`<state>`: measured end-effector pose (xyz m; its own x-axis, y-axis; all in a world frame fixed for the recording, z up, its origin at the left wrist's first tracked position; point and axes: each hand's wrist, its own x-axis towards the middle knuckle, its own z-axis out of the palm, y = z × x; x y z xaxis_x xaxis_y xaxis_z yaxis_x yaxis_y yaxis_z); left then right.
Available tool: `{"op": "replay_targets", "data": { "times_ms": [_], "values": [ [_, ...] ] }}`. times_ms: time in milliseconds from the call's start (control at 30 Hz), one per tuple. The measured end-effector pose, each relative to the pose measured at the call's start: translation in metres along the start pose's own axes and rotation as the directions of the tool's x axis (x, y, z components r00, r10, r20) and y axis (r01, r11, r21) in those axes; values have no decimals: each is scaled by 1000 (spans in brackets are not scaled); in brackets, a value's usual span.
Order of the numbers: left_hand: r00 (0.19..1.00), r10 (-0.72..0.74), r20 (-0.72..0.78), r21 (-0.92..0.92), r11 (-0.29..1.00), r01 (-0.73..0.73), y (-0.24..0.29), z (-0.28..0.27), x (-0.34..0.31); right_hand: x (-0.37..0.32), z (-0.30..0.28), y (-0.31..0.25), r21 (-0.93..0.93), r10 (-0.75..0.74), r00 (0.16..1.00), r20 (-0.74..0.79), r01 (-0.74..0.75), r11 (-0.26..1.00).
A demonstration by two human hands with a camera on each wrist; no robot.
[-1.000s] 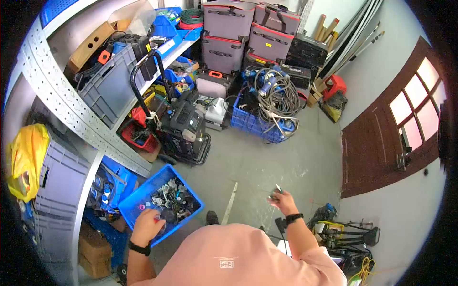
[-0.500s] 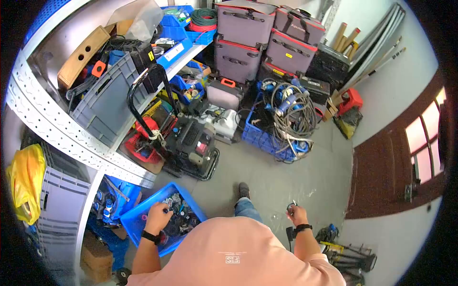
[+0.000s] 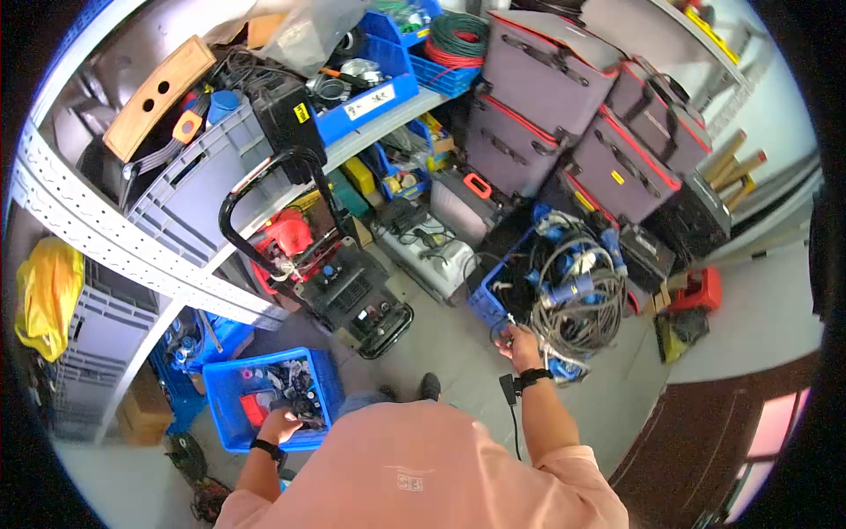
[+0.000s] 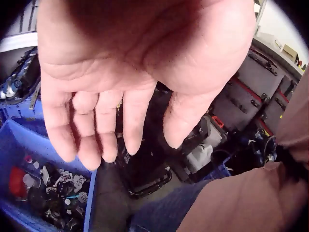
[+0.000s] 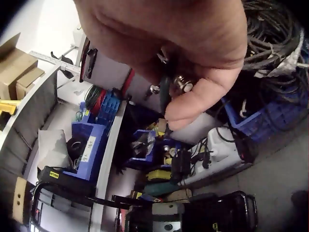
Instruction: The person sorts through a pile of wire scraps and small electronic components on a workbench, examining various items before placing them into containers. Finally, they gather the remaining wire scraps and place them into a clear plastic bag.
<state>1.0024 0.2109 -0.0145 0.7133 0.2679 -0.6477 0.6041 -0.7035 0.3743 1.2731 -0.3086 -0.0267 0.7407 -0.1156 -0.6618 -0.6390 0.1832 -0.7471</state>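
My right hand point(image 3: 523, 351) pinches a small dark piece with shiny metal connector ends point(image 5: 182, 84) between thumb and curled fingers. Part of it is hidden in the palm. In the head view this hand is in front of the blue crate's near edge. My left hand point(image 3: 280, 425) hangs by the near side of a blue bin point(image 3: 231, 445) on the floor. Its fingers point(image 4: 134, 121) are relaxed, with nothing in them, in the left wrist view. Inside the bin lie many small black and white parts point(image 4: 67, 183) and a red piece point(image 4: 17, 182).
A blue crate point(image 3: 486, 304) piled with coiled cables point(image 3: 592, 304) stands ahead on the right. Left of it are a black wheeled machine point(image 3: 352, 295) and a silver case point(image 3: 441, 251). Metal shelving point(image 3: 132, 242) runs along the left; grey cases point(image 3: 539, 70) are stacked behind.
The view has swung toward the shelves and stacked cases. My left hand has come from over the bin to its near edge. The right hand, still holding the small piece, now overlaps the cable crate.
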Motion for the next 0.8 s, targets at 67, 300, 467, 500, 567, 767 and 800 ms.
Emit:
{"op": "replay_targets", "data": {
  "times_ms": [67, 300, 467, 500, 567, 767, 800],
  "values": [
    [995, -92, 36, 8, 996, 92, 10, -1, -1, 26, 15, -14, 74, 2, 996, 90, -9, 997],
    [989, -146, 27, -27, 989, 147, -24, 31, 50, 72, 54, -25, 22, 99, 993, 71, -101, 995],
    [971, -237, -23, 10, 971, 238, -8, 11, 61, 105, 62, -51, -26, 122, 992, 41, -121, 992],
    [970, -229, -79, -111, 969, 220, -16, 13, 66, 113, 65, -58, -33, 123, 991, 47, -122, 992],
    [941, -312, -133, -362, 899, 247, -5, 8, 68, 132, 73, -76, -78, 129, 991, 46, -126, 989],
    [847, -414, -335, -344, 890, 299, 59, 12, 60, 221, 115, -136, -94, 140, 986, 94, -131, 987],
    [827, -487, -280, -341, 856, 389, 56, 31, 63, 240, 120, -146, -65, 105, 989, 102, -99, 993]
  ]
}}
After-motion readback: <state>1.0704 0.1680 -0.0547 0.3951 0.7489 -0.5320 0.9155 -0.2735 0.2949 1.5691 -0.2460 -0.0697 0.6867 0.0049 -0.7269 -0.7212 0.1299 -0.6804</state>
